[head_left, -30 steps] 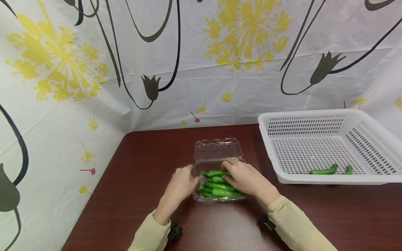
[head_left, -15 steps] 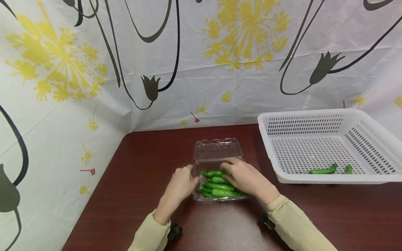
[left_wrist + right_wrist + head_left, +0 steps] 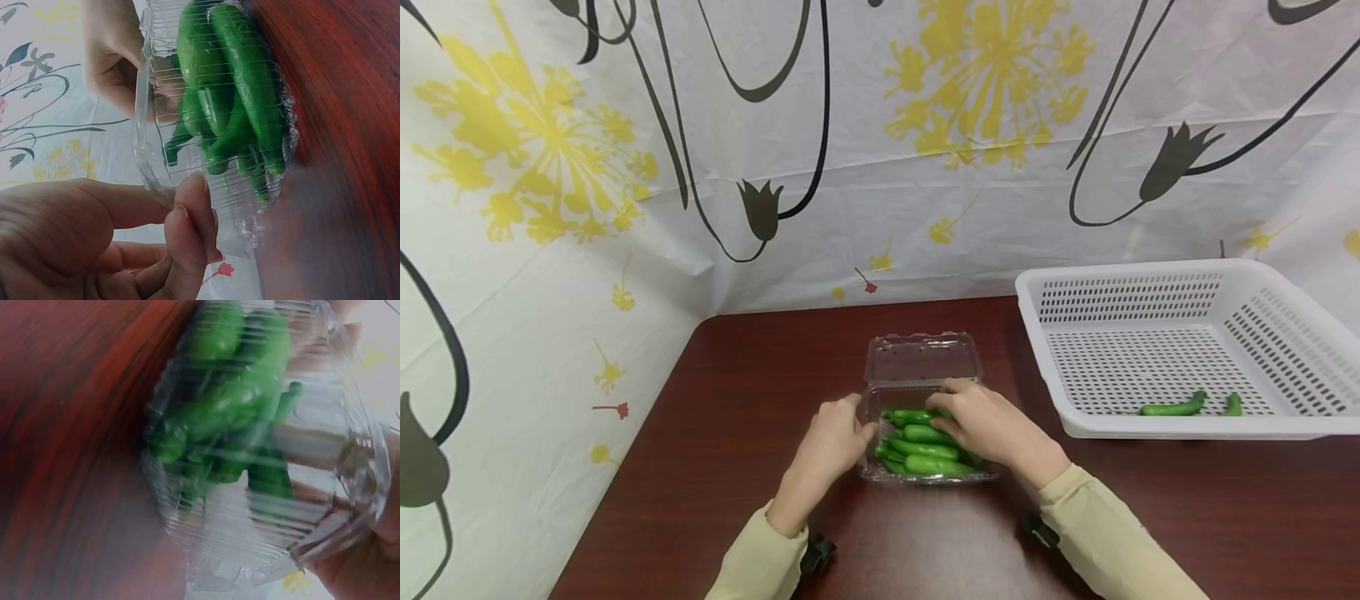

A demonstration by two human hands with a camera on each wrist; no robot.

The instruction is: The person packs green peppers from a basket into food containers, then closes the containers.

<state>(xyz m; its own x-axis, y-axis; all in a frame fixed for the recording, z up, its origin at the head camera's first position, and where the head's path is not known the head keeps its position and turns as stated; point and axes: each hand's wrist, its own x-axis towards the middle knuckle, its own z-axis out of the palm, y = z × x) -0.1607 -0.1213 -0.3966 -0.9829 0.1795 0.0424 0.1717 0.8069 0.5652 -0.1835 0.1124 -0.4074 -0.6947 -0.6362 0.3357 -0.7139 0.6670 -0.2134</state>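
A clear plastic clamshell box [image 3: 867, 467] sits on the table with its lid [image 3: 922, 358] raised at the back. Several long green peppers [image 3: 925, 450] lie side by side in it. My left hand [image 3: 831, 437] pinches the box's left wall; in the left wrist view its fingertips [image 3: 195, 203] press the outside of the ribbed plastic. My right hand [image 3: 988, 421] reaches over the right wall and holds the end of the rearmost pepper [image 3: 910, 416]. Through the plastic in the right wrist view, its fingers [image 3: 306, 447] lie against a pepper, partly hidden by glare and blur.
A white perforated basket [image 3: 1052, 367] stands to the right, with two green peppers [image 3: 1176, 407] near its front wall. The dark red wooden table [image 3: 760, 375] ends at a white patterned cloth [image 3: 850, 208] behind and to the left.
The open lid and the peppers have shifted very slightly, most visibly the peppers near the front. Both hands have kept nearly the same places.
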